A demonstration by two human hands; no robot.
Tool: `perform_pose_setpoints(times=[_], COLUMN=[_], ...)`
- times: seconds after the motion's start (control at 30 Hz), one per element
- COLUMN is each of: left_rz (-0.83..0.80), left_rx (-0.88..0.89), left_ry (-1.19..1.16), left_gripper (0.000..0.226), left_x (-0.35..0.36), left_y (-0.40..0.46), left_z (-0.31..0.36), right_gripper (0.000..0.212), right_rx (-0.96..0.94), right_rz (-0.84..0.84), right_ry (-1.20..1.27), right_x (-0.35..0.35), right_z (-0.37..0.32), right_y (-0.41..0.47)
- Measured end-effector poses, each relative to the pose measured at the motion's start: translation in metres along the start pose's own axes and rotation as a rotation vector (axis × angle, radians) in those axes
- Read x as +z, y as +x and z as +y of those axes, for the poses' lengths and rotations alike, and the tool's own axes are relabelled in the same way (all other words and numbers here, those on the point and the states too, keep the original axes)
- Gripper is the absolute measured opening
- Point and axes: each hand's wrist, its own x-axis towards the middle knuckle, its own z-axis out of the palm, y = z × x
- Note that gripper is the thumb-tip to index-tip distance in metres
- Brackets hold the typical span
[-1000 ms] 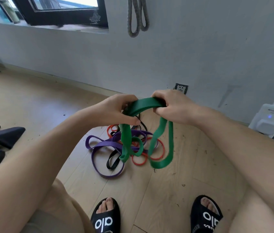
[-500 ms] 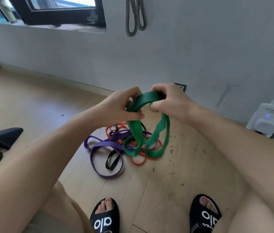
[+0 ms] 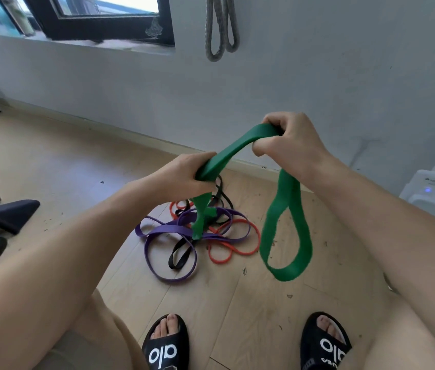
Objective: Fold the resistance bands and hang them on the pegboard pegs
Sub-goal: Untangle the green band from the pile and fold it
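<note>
Hands (image 3: pixel 184 174) stretch green band (image 3: pixel 233 149) diagonally, up-right.

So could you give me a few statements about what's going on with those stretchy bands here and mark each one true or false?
1. Both hands hold the green band. True: the left hand and the right hand each grip it, with a stretch running between them.
2. The purple band hangs on the wall. False: it lies on the wooden floor, tangled with the orange band and the black band.
3. A grey band hangs on the wall above. True.
4. A loop of the green band droops below the right hand. True.
5. The person is barefoot. False: black slides are on both feet.
</note>
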Motion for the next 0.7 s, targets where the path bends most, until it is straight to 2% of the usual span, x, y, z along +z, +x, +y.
perform_pose_setpoints(times=[0.07,0.2,0.3,0.4,0.53,0.63,0.7], left_rz=[0.006,0.042,0.027,0.068,0.064,0.043,0.053], left_rx=[0.025,0.01,-0.019,-0.03,-0.001,-0.002,0.012], left_ry=[0.012,0.038,0.031,-0.021,-0.066,-0.213,-0.27], left_gripper=[0.029,0.014,0.024,0.022,0.028,0.028,0.028], left_x=[-0.001,0.001,-0.003,-0.011,-0.014,-0.017,-0.019], left_y=[0.0,0.001,-0.001,-0.002,-0.003,-0.005,-0.006], left_z=[0.003,0.004,0.001,-0.002,-0.002,0.003,0.008], right_gripper=[0.014,0.014,0.014,0.011,0.011,0.039,0.042], right_rx=[0.018,0.046,0.063,0.113,0.173,0.183,0.176], right_rz=[0.021,0.028,0.039,0.003,-0.215,-0.447,-0.536], right_ry=[-0.013,-0.037,-0.079,-0.158,-0.258,-0.257,-0.164], right_x=[-0.004,-0.008,-0.012,-0.018,-0.012,-0.001,0.007], right_z=[0.003,0.011,0.019,0.032,0.047,0.047,0.042], right_y=[0.002,0.003,0.007,0.011,0.012,0.009,0.005])
